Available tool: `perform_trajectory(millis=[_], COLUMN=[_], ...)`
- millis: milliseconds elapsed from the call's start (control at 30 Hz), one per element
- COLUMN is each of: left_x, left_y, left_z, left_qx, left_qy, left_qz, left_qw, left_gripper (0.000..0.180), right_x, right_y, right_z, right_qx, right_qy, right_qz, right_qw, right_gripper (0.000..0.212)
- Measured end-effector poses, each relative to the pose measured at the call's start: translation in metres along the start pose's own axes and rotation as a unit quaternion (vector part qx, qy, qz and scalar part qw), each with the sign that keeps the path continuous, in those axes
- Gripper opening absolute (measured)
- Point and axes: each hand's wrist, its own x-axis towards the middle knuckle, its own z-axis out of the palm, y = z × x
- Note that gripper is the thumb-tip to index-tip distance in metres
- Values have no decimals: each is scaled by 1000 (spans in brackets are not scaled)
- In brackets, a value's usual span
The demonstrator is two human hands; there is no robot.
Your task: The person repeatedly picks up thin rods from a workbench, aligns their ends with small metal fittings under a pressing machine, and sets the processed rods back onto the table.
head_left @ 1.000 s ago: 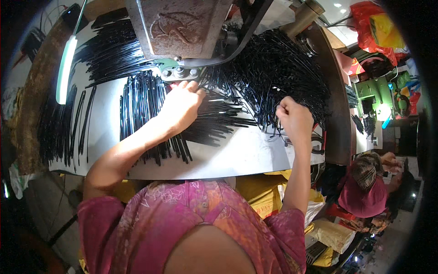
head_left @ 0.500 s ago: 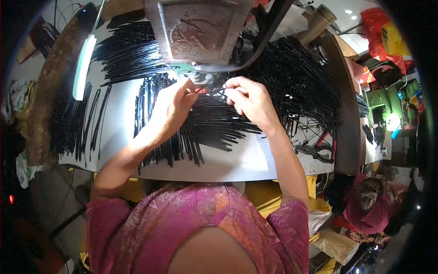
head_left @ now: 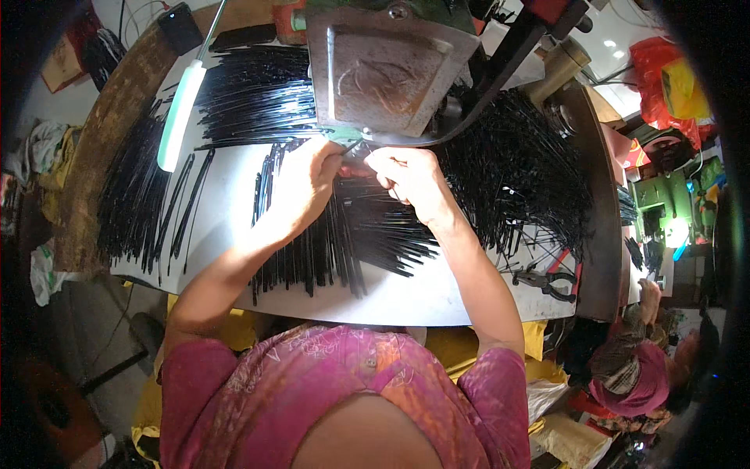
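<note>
My left hand [head_left: 308, 180] and my right hand [head_left: 412, 178] meet under the rusty metal head [head_left: 383, 78] of a bench machine. Both are closed, with thumbs and fingertips pinched together close to the machine's lower part. What the fingers grip is too small and shaded to make out. Below my left hand, a row of thin black strips [head_left: 308, 254] lies on the white tabletop [head_left: 383, 301]. More black strips [head_left: 391, 234] fan out beneath my right wrist.
Bundles of black strips [head_left: 254, 98] lie behind, with a large heap [head_left: 516, 164] on the right. A white lamp [head_left: 181, 117] hangs at the left. Pliers [head_left: 547, 283] rest near the right wooden edge [head_left: 605, 227]. A metal cylinder [head_left: 561, 70] stands behind. Another person [head_left: 637, 367] sits at right.
My right hand has moved left and closer to my left hand at the machine. The whole view has shifted slightly. At the far right, the other person's arm now reaches toward their table.
</note>
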Motion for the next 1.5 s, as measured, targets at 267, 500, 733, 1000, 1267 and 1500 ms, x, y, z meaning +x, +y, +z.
perform_trajectory(millis=[267, 500, 733, 1000, 1267, 1500], left_x=[1, 4, 7, 0, -31, -45], left_y=[-2, -2, -10, -13, 24, -22], left_z=[2, 5, 6, 10, 1, -80], left_qx=[-13, -14, -3, 143, -29, 146], left_qy=[8, 5, 19, 50, -78, 26], left_qz=[12, 17, 56, 142, 33, -158], left_qw=[1000, 1000, 998, 978, 996, 976], left_gripper=[10, 10, 9, 11, 10, 21], right_x=[6, 9, 9, 11, 8, 1], right_y=[0, -2, -2, 2, -2, -2], right_z=[-1, 4, 3, 2, 10, -6], right_qx=[-13, 40, 54, 61, 80, 53], right_qy=[-10, 17, 11, 11, -20, 40], right_qz=[-49, -66, -35, -23, 6, 65], right_qw=[999, 997, 998, 998, 997, 996], right_gripper=[15, 10, 9, 10, 15, 18])
